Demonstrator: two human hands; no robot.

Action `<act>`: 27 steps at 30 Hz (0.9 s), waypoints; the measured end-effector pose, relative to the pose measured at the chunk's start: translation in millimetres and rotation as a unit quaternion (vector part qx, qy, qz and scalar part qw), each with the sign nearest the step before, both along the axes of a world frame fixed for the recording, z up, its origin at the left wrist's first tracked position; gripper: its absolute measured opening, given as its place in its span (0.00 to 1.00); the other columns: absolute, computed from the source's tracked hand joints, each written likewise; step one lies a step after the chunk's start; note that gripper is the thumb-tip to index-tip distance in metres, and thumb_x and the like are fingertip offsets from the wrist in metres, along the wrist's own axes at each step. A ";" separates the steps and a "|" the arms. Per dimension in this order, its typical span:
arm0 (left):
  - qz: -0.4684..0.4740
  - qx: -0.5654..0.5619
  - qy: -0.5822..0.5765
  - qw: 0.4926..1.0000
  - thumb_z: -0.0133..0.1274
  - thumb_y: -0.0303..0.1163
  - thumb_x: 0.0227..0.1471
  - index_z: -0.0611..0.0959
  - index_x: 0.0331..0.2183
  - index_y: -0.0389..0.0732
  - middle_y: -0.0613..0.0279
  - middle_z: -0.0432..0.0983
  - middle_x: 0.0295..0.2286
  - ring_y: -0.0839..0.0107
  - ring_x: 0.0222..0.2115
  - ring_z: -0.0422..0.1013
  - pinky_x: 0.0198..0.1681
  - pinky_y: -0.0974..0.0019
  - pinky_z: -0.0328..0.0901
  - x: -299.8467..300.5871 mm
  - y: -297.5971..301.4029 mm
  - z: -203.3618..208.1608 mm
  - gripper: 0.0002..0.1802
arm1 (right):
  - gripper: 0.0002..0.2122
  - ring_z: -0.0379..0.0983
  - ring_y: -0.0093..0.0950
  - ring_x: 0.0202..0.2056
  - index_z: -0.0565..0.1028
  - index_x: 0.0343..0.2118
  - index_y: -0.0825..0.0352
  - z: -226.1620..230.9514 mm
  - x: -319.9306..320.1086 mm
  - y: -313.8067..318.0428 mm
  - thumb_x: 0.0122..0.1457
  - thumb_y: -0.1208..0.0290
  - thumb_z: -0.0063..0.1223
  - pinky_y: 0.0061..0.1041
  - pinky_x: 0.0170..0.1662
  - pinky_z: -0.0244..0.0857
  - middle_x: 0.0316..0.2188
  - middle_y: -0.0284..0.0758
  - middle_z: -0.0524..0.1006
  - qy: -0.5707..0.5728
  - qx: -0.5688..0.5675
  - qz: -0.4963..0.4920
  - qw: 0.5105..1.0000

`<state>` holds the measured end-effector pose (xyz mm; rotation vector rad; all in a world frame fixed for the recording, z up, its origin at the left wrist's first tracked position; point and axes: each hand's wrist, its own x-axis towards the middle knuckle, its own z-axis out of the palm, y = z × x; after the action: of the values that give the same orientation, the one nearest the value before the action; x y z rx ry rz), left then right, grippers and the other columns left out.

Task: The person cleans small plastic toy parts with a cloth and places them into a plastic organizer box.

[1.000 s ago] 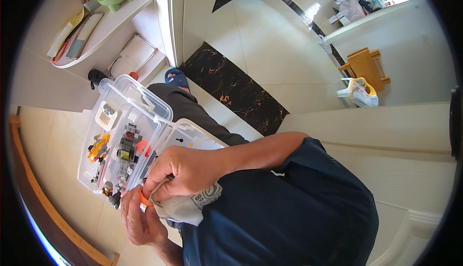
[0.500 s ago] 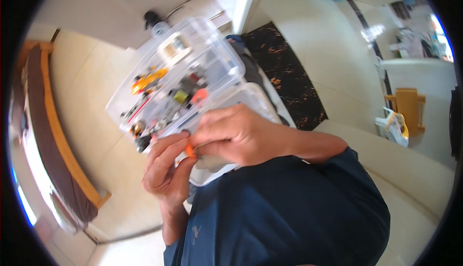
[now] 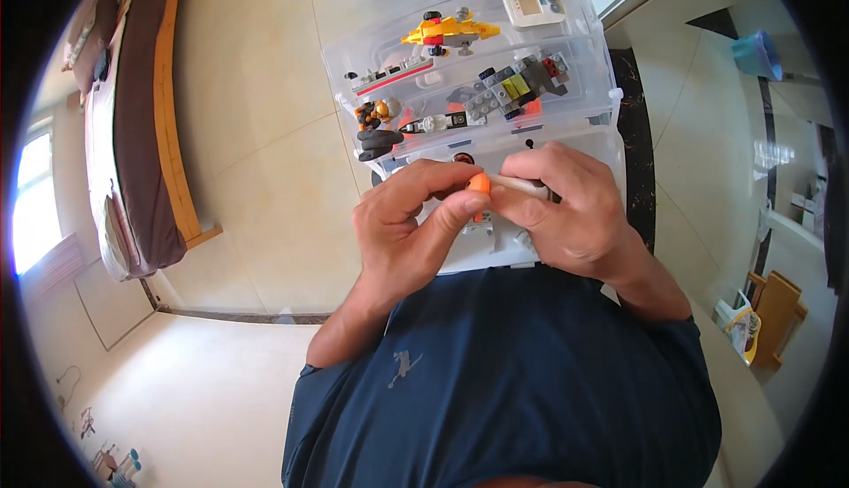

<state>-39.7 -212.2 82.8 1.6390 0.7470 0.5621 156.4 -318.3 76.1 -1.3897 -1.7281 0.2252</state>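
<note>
My left hand [image 3: 411, 218] pinches a small orange piece [image 3: 478, 184] between thumb and fingertips. Closed close beside it, my right hand [image 3: 570, 209] grips a white, rounded elongated piece [image 3: 523, 186]. The two pieces meet or nearly meet; whether they are joined I cannot tell. Both hands are above the near part of a clear plastic box [image 3: 600, 138]. Beyond them, on the box's clear plastic, are a yellow toy plane [image 3: 451, 31], a grey building-brick model [image 3: 520, 86], a small black-and-white brick model [image 3: 435, 122] and a black rounded piece [image 3: 380, 143].
A white device with a screen [image 3: 533, 1] lies at the box's far right. Left of the box stands a wooden-framed bed [image 3: 168, 107]. A dark marbled strip [image 3: 634, 107] crosses the floor at right, with a blue bucket [image 3: 756, 54] and a wooden stool [image 3: 778, 320] farther off.
My view has turned, so the box now appears farther right and more upright. My hands are more side by side; the white piece now shows in my right hand.
</note>
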 end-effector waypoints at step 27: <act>-0.027 -0.149 -0.057 0.987 0.65 0.28 0.64 0.87 0.49 0.29 0.54 0.85 0.42 0.73 0.41 0.80 0.46 0.70 0.74 -0.7 4.1 -2.3 0.16 | 0.15 0.80 0.33 0.35 0.86 0.45 0.69 2.6 -3.3 -3.7 0.55 0.88 0.66 0.26 0.38 0.73 0.37 0.38 0.81 0.098 -0.054 0.005 0.994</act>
<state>-40.4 -208.1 80.5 1.3349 0.6656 0.4744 153.1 -322.0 78.6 -1.3883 -1.5805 0.4523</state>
